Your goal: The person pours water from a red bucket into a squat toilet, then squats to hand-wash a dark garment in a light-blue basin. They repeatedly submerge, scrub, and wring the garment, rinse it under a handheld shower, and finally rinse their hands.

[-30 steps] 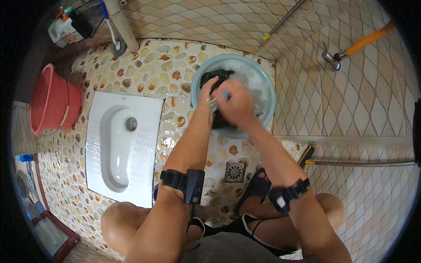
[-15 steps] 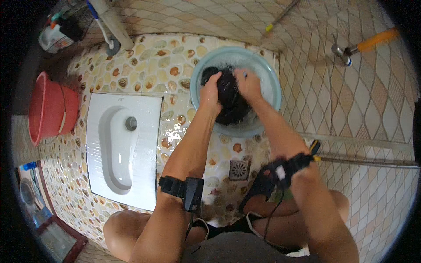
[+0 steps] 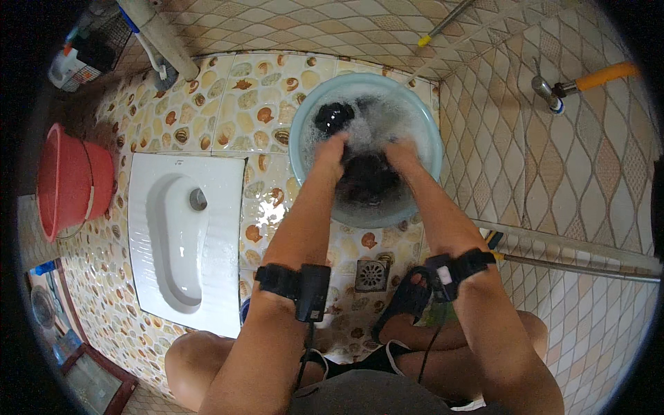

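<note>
A light blue round basin (image 3: pixel 296 142) holds foamy water and a black cloth (image 3: pixel 371 174), most of it under the surface. One wet, shiny bulge of dark fabric (image 3: pixel 335 117) stands out of the suds at the far left. My left hand (image 3: pixel 330 153) is closed on the cloth's left side, with its fingertips down in the water. Opposite it, my right hand (image 3: pixel 402 155) grips the right side, its fingers partly hidden by foam and slightly blurred. Black straps with small devices circle both my forearms.
Left of the basin lies a white squat toilet (image 3: pixel 234 228) set in the shell-patterned floor. A red bucket (image 3: pixel 97 181) stands farther left. Near my foot is a square floor drain (image 3: pixel 373 275). An orange-handled fixture (image 3: pixel 598 77) juts from the right wall.
Both hands have moved toward me and lowered the black cloth from above the basin into the suds. The dark bulge now sits apart from my hands at the far left.
</note>
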{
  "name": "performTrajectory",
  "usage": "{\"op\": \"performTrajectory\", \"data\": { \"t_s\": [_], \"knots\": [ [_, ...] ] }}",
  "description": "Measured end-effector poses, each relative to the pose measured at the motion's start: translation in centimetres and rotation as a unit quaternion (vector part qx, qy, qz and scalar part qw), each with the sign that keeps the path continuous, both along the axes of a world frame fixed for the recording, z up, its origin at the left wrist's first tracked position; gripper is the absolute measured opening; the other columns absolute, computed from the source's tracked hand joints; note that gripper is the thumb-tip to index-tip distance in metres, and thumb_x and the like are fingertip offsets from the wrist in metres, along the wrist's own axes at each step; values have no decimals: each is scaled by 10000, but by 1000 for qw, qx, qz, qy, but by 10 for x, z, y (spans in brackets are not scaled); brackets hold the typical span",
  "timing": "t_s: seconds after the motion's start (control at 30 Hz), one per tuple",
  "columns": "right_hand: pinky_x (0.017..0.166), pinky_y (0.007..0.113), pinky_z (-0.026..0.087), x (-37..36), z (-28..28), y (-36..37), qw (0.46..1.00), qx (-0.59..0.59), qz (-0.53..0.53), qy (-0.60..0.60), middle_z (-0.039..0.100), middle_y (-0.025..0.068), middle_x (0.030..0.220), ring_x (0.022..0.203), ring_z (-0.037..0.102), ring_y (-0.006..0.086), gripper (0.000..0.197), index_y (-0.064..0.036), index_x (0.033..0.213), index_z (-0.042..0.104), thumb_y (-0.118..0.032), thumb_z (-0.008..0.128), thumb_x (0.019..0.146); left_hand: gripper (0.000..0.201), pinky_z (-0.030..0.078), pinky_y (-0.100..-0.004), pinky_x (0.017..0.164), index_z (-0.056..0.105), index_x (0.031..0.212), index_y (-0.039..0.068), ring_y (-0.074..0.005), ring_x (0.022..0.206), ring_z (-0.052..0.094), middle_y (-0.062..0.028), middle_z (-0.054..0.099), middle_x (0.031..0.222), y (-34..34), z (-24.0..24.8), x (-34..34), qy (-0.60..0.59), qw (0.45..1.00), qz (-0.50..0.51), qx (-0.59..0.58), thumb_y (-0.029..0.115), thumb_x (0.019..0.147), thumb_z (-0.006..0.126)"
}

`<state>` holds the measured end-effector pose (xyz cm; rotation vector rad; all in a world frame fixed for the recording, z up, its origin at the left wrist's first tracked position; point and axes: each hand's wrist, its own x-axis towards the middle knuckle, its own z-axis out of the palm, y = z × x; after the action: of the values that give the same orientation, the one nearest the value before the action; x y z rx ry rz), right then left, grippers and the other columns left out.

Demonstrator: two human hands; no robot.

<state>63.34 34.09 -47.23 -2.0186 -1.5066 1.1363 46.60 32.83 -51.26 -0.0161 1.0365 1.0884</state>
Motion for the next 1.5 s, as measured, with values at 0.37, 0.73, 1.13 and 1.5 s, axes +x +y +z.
{"op": "performTrajectory", "data": {
  "t_s": [0.37,0.73,1.13,1.5],
  "knots": [
    [855,450,498,-83,99,-70,972,182,142,-52,660,186,1079,993,636,369,383,-55,1078,636,-358,657,845,247,539,-406,829,643,1059,37,-248,910,646,-106,666,995,-19,67,-23,-142,983,28,112,244,961,553],
    [999,403,448,-12,93,-32,815,-64,-53,574,628,94,1219,1164,565,231,531,-78,1247,599,-511,577,939,289,553,-387,822,672,1041,41,-248,858,677,-89,707,994,-34,146,-38,-163,958,-166,171,233,824,678],
    [751,435,558,-20,154,12,770,47,-245,587,673,92,905,821,657,267,291,-25,975,640,-272,727,849,737,538,-409,803,646,1099,-6,-279,851,676,-158,694,987,-69,118,1,41,925,-336,174,685,858,564],
    [938,374,460,-60,96,-97,944,306,53,112,512,207,1223,1117,568,353,323,-29,1167,632,-184,607,884,355,488,-400,942,624,1098,38,-294,973,633,-115,676,1063,-28,58,14,-358,896,55,258,324,919,514]
  ]
}}
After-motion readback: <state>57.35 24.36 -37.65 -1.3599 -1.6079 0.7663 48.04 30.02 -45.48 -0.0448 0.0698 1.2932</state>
